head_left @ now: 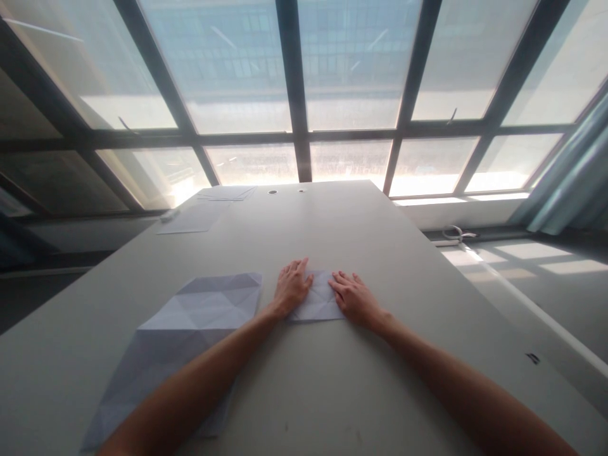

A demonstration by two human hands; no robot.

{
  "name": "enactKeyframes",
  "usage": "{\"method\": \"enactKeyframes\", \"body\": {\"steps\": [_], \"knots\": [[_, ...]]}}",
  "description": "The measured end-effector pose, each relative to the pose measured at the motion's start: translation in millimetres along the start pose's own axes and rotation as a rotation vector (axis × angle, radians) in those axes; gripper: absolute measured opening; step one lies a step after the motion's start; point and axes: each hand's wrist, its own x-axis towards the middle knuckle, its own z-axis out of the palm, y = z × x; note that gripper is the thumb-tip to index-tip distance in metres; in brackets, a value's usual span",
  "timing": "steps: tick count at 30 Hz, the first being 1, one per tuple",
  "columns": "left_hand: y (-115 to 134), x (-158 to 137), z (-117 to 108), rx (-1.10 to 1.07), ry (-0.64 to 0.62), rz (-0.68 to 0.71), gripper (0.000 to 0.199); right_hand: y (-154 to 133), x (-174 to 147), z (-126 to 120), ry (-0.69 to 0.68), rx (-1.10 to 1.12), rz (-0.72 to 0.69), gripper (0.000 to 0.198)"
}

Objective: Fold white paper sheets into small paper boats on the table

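Observation:
A small folded sheet of white paper lies flat on the white table, with crease lines across its face. My left hand rests on its left side, fingers stretched out and pointing away from me. On the paper's right side lies my right hand, fingers extended and pressed down flat. Left of it, partly under my left forearm, is a larger creased sheet of paper that has been unfolded. My forearm hides part of that sheet.
More white sheets are at the table's far left, beside a small blurred object. Two round holes sit near the far edge. Large windows rise beyond, and a blue-grey curtain hangs at right. A coiled white cable lies off the table's right side.

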Motion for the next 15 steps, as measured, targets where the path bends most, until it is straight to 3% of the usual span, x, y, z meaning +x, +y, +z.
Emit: {"method": "enactKeyframes", "body": {"steps": [8, 15], "knots": [[-10, 7, -1, -0.08, 0.107, -0.082, 0.066, 8, 4, -3, 0.007, -0.044, 0.135, 0.047], [-9, 5, 6, 0.004, -0.004, -0.068, 0.064, 17, 6, -1, 0.035, -0.006, 0.165, 0.047]]}}
